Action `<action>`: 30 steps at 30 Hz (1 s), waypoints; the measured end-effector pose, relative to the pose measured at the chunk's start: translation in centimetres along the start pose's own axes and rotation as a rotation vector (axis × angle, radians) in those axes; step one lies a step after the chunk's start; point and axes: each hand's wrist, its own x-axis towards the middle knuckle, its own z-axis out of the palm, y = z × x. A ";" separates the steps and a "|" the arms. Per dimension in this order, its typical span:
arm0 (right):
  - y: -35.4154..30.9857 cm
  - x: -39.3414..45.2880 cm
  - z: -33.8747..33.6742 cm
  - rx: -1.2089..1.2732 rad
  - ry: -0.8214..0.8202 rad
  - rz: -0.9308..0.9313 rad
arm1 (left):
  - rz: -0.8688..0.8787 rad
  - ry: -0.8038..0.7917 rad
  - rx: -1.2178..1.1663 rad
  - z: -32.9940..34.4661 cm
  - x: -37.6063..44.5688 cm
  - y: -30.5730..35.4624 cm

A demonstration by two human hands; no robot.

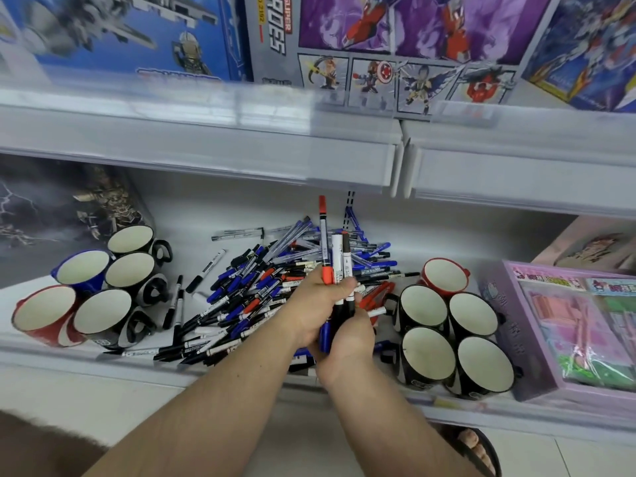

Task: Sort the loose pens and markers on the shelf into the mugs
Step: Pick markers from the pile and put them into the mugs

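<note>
A big loose pile of blue, black and red pens and markers [272, 287] lies in the middle of the lower shelf. My left hand [318, 301] grips a small upright bunch of markers [335, 256], one with a red cap sticking highest. My right hand [347, 342] is curled round the lower ends of the same bunch, just below the left hand. A cluster of mugs [103, 287] lies tipped on the left: red, blue and black ones. Another mug cluster [451, 325] sits on the right, mostly black with one red.
The upper shelf edge [206, 146] overhangs the work area, with toy boxes on it. A pink boxed set [578, 328] stands at the right end of the lower shelf, a dark picture box [62, 215] at the back left. A sandalled foot [476, 445] shows on the floor below.
</note>
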 end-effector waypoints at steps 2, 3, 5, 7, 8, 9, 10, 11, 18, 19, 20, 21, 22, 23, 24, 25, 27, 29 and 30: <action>-0.2 0.4 -0.2 -0.236 0.014 -0.022 | 0.022 0.074 0.017 -0.9 0.3 0.0; -0.7 0.5 -0.3 -0.364 0.050 -0.070 | 0.040 0.108 0.050 -1.5 0.4 -0.1; -2.4 0.5 -0.3 -0.526 0.140 -0.271 | 0.091 0.153 0.218 -2.4 0.5 -0.7; -4.2 0.1 0.1 -0.643 0.069 -0.508 | 0.147 0.138 0.433 -2.7 0.4 -1.5; -4.7 -0.1 0.5 -0.723 -0.007 -0.594 | 0.172 0.111 0.525 -2.6 0.4 -1.9; -4.9 -0.2 0.9 -0.826 -0.070 -0.656 | 0.190 0.077 0.618 -2.4 0.3 -2.4; -4.9 -0.2 1.3 -0.912 -0.106 -0.693 | 0.215 0.047 0.719 -2.2 0.2 -2.8; -4.7 -0.1 1.5 -0.974 -0.113 -0.689 | 0.248 0.022 0.819 -2.0 0.2 -3.4; -7.3 1.3 1.1 -0.490 0.138 -0.273 | 0.116 0.051 0.764 -2.0 -1.1 -5.6; -8.6 1.1 1.0 -0.444 0.170 -0.319 | 0.007 0.097 0.632 -2.4 -1.0 -5.6; -9.8 0.7 0.7 -0.387 0.160 -0.371 | -0.102 0.141 0.435 -2.9 -0.9 -5.5; -10.8 0.2 0.3 -0.309 0.119 -0.405 | -0.194 0.155 0.191 -3.3 -1.0 -5.2; -11.5 -0.4 -0.3 -0.232 0.075 -0.410 | -0.260 0.129 -0.065 -3.5 -0.9 -5.0; -11.7 -1.1 -1.0 -0.224 0.044 -0.385 | -0.298 0.075 -0.308 -3.5 -1.1 -4.5; -11.4 -1.8 -1.8 -0.304 0.028 -0.349 | -0.312 0.014 -0.508 -3.2 -1.3 -4.0; -10.6 -2.0 -2.6 -0.428 0.025 -0.302 | -0.304 -0.046 -0.659 -2.7 -1.5 -3.4; -8.7 -2.4 -3.8 -0.640 0.017 -0.216 | -0.263 -0.128 -0.836 -1.5 -2.0 -2.5; -7.3 -3.4 -4.2 -0.763 -0.008 -0.168 | -0.244 -0.172 -0.901 0.0 -2.4 -1.7; -7.0 -3.8 -4.4 -0.816 -0.020 -0.173 | -0.239 -0.185 -0.909 0.6 -2.6 -1.3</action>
